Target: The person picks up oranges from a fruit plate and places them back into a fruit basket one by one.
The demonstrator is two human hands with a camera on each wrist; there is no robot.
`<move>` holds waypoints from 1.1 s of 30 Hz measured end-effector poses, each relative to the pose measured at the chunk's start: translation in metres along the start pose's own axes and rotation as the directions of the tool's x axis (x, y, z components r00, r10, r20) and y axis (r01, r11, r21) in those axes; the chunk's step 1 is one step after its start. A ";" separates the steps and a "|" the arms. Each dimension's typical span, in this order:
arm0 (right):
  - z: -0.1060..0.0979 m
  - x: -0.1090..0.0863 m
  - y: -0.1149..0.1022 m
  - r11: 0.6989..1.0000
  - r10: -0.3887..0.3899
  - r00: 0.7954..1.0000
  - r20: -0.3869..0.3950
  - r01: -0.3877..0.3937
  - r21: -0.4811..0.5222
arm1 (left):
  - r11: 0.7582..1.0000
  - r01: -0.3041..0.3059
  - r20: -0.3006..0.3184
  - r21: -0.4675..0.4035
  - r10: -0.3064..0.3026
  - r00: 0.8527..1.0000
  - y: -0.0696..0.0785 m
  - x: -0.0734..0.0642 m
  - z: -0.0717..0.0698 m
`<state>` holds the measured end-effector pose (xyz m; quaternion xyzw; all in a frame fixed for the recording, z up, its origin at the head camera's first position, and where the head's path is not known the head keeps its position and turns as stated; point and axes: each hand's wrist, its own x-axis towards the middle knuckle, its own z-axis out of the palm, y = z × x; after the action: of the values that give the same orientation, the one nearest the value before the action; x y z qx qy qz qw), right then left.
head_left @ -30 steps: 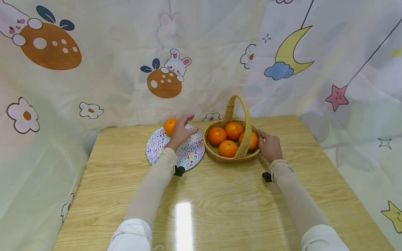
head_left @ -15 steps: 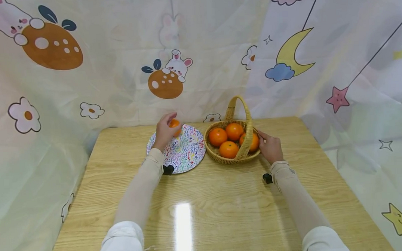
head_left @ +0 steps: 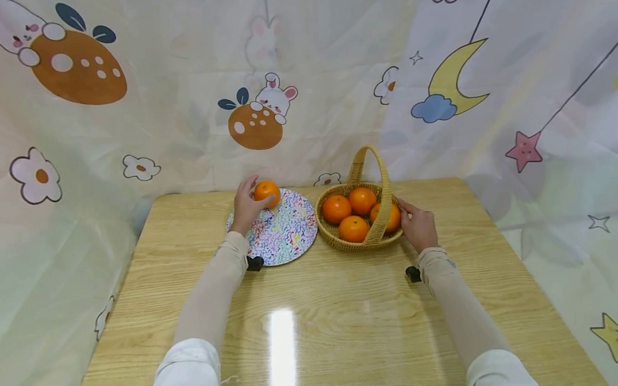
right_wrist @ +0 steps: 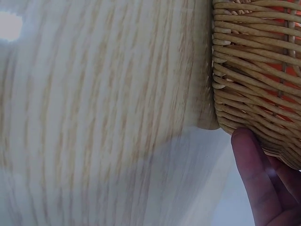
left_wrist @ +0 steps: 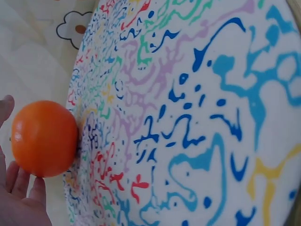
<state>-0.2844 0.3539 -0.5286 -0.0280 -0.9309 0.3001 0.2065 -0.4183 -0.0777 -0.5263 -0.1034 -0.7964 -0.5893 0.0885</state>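
Note:
My left hand [head_left: 247,208] is around the left side of a single orange [head_left: 266,194], which sits near the far edge of a round, colour-speckled plate [head_left: 295,234]. In the left wrist view, fingertips [left_wrist: 38,186] lie against the orange's lower side, while the thumb appears slightly apart from it. My right hand [head_left: 419,227] holds the right side of a woven basket [head_left: 342,244]. The right wrist view has the thumb [right_wrist: 249,155] pressed on the basket's wicker wall [right_wrist: 254,80]; the other fingers are partly hidden. Several oranges [head_left: 353,229] lie inside the basket.
The basket's tall arched handle [head_left: 384,184] rises over the oranges. Plate and basket stand side by side at the far end of a wooden table [head_left: 335,324]. A printed curtain [head_left: 326,117] hangs just behind and along both sides.
My left hand has gone from right of the single orange to its left side. The orange is more exposed than half a second ago. The right hand stays on the basket.

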 end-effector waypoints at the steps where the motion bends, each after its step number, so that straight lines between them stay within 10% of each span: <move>1: -0.001 0.000 0.000 1.000 0.005 1.000 0.001 -0.005 -0.001 | 1.000 0.022 0.009 -0.007 -0.022 1.000 -0.001 0.000 0.001; 33: -0.002 0.001 -0.002 1.000 0.022 1.000 -0.008 -0.022 -0.022 | 0.989 0.136 0.033 -0.062 -0.134 0.990 -0.019 -0.002 0.013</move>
<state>-0.2843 0.3537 -0.5257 -0.0416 -0.9330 0.2919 0.2065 -0.4215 -0.0711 -0.5483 -0.0605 -0.7835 -0.6176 0.0335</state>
